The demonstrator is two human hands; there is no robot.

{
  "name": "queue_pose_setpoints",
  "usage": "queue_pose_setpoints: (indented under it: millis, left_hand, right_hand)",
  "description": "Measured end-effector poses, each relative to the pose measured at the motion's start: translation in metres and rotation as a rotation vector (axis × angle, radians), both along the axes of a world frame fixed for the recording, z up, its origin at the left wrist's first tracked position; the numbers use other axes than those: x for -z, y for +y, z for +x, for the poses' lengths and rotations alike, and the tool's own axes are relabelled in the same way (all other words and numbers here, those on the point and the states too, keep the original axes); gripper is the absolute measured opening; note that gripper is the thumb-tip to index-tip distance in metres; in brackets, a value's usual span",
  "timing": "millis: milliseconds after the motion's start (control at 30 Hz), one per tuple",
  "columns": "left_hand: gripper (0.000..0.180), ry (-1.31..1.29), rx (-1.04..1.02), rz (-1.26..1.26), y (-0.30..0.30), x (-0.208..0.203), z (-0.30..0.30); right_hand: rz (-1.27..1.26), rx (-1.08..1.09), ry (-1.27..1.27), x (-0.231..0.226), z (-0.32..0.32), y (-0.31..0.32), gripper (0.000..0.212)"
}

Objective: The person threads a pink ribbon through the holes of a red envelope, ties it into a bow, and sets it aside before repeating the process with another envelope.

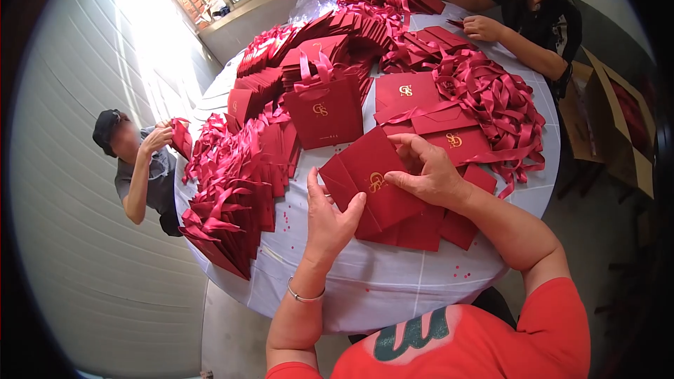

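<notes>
A flat dark-red paper gift bag (379, 189) with a gold emblem is held tilted in front of me, above the table. My left hand (331, 219) grips its left edge, thumb in front and fingers partly hidden behind. At the upper right edge, the thumb of my right hand (434, 172) presses the front, its other fingers curled over the top. Beneath it are more flat red bags (414, 233). Just beyond stands an opened red gift bag (324, 114) with pink ribbon handles. A flat bag (460, 146) with a gold emblem lies right of my right hand.
A round table under a white cloth (337, 295) carries heaps of ribbon-handled bags (232, 168) on the left and loose pink ribbons (491, 98) on the right. Co-workers (140, 161) handle bags at far left and far right. Cardboard boxes (618, 119) stand at the right.
</notes>
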State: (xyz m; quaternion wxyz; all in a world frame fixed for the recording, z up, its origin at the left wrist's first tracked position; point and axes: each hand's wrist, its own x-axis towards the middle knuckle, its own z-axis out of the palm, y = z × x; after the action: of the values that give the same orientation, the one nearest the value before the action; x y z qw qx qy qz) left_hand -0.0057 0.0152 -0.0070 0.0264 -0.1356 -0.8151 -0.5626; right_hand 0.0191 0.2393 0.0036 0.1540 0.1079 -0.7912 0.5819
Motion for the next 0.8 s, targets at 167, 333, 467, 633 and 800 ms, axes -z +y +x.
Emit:
queue_pose_setpoints:
  millis: [167, 333, 467, 633, 800]
  left_hand:
    - [0.096, 0.294, -0.026, -0.219, 0.000, -0.004, 0.008]
    - [0.080, 0.826, -0.173, -0.380, 0.001, -0.036, 0.022]
    - [0.052, 0.738, 0.030, -0.195, -0.004, -0.040, 0.027]
    - [0.054, 0.647, 0.101, -0.287, -0.003, -0.039, 0.028]
    - [0.058, 0.670, 0.204, -0.395, -0.003, -0.033, 0.024]
  right_hand:
    - [-0.075, -0.047, 0.026, 0.010, 0.000, -0.004, 0.058]
    - [-0.269, -0.135, -0.007, -0.003, 0.007, -0.007, 0.049]
    - [-0.199, -0.292, -0.024, -0.004, 0.015, -0.007, 0.043]
    - [-0.061, -0.305, 0.077, -0.001, 0.015, -0.010, 0.046]
    - [0.061, -0.320, 0.089, -0.003, 0.012, -0.007, 0.046]
